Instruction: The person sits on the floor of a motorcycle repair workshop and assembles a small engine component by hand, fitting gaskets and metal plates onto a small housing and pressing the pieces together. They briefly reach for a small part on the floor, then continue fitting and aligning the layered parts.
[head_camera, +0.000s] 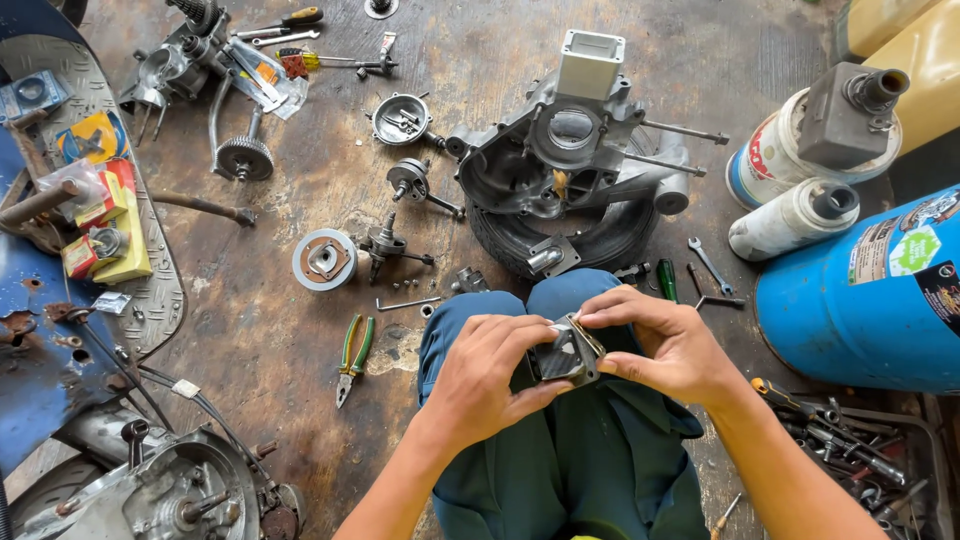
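Both hands hold one small dark metal engine part (566, 355), squarish with a grey frame, above my lap in green trousers. My left hand (490, 375) grips its left side with the thumb underneath. My right hand (665, 340) pinches its upper right edge with fingers and thumb. Just beyond my knees an engine crankcase (560, 150) rests on a small black tyre (600, 240).
Around me on the worn floor lie green-handled pliers (352, 355), a hex key (405, 303), a spanner (708, 263), a crankshaft (385, 243) and a round disc (324, 260). A blue drum (860, 290) and white containers (795, 215) stand at right, a tool tray (860, 450) beside my right arm.
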